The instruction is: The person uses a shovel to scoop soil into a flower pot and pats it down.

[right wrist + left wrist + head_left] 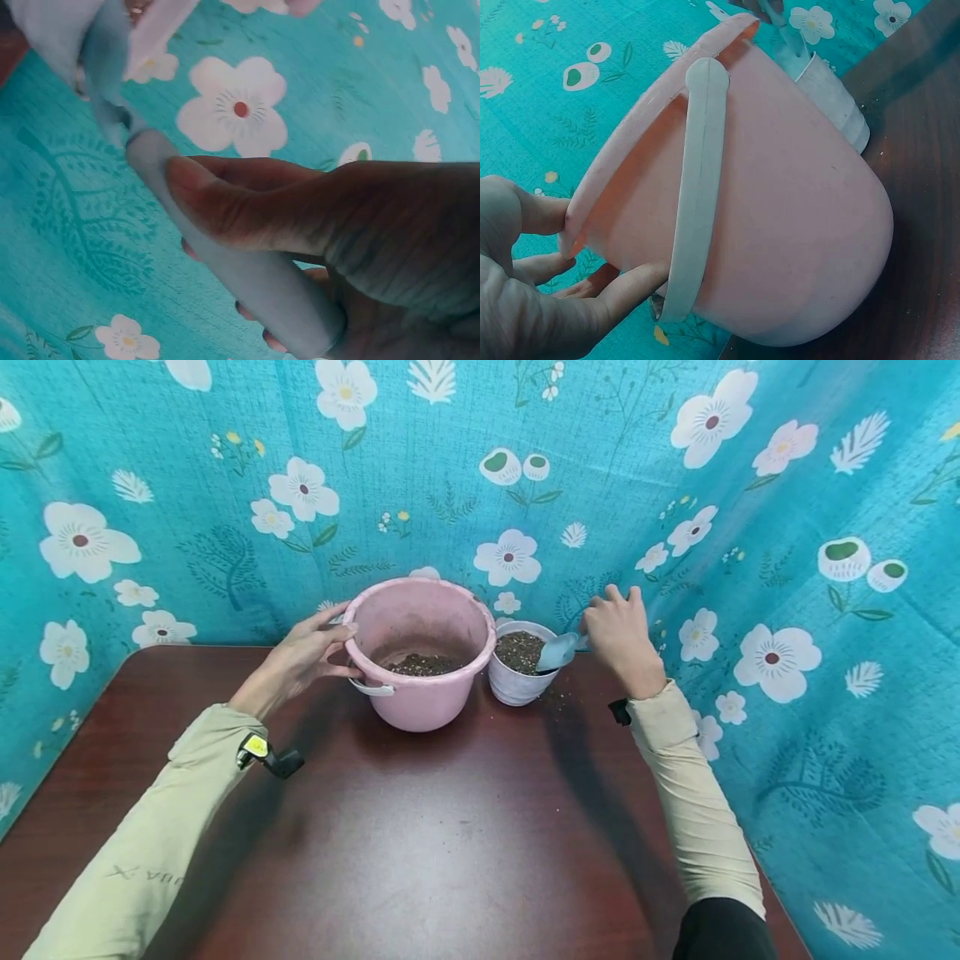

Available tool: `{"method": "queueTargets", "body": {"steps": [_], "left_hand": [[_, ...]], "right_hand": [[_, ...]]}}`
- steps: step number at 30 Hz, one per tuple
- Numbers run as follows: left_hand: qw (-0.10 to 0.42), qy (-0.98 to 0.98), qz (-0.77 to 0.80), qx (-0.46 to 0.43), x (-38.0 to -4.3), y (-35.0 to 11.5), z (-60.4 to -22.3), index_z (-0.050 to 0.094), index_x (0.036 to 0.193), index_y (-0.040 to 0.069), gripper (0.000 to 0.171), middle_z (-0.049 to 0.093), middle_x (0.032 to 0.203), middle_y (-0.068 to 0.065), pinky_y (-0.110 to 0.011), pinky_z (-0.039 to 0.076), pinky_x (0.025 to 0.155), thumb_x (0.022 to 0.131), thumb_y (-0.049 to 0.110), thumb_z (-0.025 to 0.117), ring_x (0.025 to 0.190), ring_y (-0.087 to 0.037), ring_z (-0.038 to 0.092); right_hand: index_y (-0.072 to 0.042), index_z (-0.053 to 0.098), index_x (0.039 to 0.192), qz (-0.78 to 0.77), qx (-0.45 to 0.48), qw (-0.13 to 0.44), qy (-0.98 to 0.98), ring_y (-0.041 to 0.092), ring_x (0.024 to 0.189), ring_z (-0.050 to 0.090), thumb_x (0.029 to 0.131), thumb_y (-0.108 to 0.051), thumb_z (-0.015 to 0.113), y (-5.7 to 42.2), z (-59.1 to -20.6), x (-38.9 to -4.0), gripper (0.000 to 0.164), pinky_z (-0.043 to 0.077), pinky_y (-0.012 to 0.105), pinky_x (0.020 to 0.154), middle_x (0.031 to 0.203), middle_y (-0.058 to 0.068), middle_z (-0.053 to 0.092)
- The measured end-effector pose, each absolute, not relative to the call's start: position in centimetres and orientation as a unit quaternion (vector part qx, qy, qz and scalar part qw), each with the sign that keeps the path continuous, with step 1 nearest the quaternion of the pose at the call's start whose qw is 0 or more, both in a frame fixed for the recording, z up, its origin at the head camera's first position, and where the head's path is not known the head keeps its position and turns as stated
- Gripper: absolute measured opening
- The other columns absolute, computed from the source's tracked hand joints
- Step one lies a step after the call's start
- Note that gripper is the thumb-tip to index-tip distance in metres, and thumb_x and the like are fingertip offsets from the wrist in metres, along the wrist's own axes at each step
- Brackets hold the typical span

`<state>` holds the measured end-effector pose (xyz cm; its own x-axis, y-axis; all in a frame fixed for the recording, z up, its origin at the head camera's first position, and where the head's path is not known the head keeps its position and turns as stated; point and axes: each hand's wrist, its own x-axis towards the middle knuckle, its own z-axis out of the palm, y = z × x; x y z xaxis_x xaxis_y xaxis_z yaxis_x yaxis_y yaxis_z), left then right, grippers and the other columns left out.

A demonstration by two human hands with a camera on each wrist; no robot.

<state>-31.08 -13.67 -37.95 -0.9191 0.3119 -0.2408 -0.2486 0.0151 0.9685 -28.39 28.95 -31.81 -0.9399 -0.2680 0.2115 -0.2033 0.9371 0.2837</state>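
Note:
My left hand (303, 652) grips the rim of a pink bucket (427, 706) at its left side, the thumb at the lip and other fingers against the outside near the white handle (699, 187). Dark soil (423, 665) covers the bucket's bottom. In my right hand (618, 631) is the thick handle (232, 255) of a small blue-grey garden trowel (558, 652); the thumb lies along it with fingers curled beneath. The trowel's blade is at the right rim of a whitish flower pot (517, 687), over soil (519, 652) that fills the pot nearly to the top.
Bucket and pot stand side by side near the back of a dark reddish-brown table (442, 860). Crumbs of soil (555, 697) lie to the right of the pot. A teal floral curtain (442, 510) hangs close behind and along the right.

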Motion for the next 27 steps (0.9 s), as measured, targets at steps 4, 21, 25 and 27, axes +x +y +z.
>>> {"method": "queueTargets", "body": {"steps": [4, 21, 25, 27], "left_hand": [[0.200, 0.688, 0.697, 0.024, -31.0, -13.6, -38.0, 0.015, 0.170, 0.025, 0.070, 0.014, 0.173, -0.012, -0.054, 0.049, 0.109, 0.110, 0.017, 0.051, 0.156, -0.032, 0.027], [0.199, 0.672, 0.713, 0.024, -31.3, -13.5, -37.9, 0.015, 0.170, 0.022, 0.069, 0.014, 0.174, -0.014, -0.060, 0.045, 0.112, 0.111, 0.015, 0.049, 0.159, -0.033, 0.025], [0.198, 0.682, 0.704, 0.022, -31.2, -13.7, -37.8, 0.017, 0.170, 0.023, 0.068, 0.015, 0.174, -0.012, -0.058, 0.047, 0.109, 0.111, 0.015, 0.050, 0.159, -0.032, 0.025], [0.196, 0.679, 0.707, 0.021, -31.2, -13.7, -37.8, 0.016, 0.170, 0.022, 0.068, 0.015, 0.174, -0.013, -0.060, 0.045, 0.111, 0.111, 0.014, 0.049, 0.158, -0.033, 0.026]], "right_hand": [[-0.009, 0.085, 0.100, -0.108, 0.109, 0.144, -0.977, 0.035, 0.091, 0.048, 0.099, 0.000, 0.066, 29.3, -31.4, -28.2, 0.021, 0.038, 0.054, 0.081, 0.095, 0.017, 0.070], [-0.013, 0.081, 0.114, 0.083, 0.188, 0.343, -0.917, 0.035, 0.096, 0.047, 0.096, -0.019, 0.076, 24.9, -32.0, -29.8, 0.019, 0.036, 0.054, 0.084, 0.106, 0.014, 0.070], [-0.014, 0.082, 0.114, 0.097, 0.232, 0.306, -0.918, 0.031, 0.095, 0.047, 0.093, -0.016, 0.079, 22.8, -32.9, -30.6, 0.021, 0.035, 0.052, 0.084, 0.106, 0.011, 0.072], [-0.015, 0.083, 0.114, 0.097, 0.256, 0.290, -0.917, 0.031, 0.093, 0.047, 0.092, -0.016, 0.079, 21.8, -33.5, -31.0, 0.022, 0.034, 0.051, 0.083, 0.102, 0.010, 0.071]]}}
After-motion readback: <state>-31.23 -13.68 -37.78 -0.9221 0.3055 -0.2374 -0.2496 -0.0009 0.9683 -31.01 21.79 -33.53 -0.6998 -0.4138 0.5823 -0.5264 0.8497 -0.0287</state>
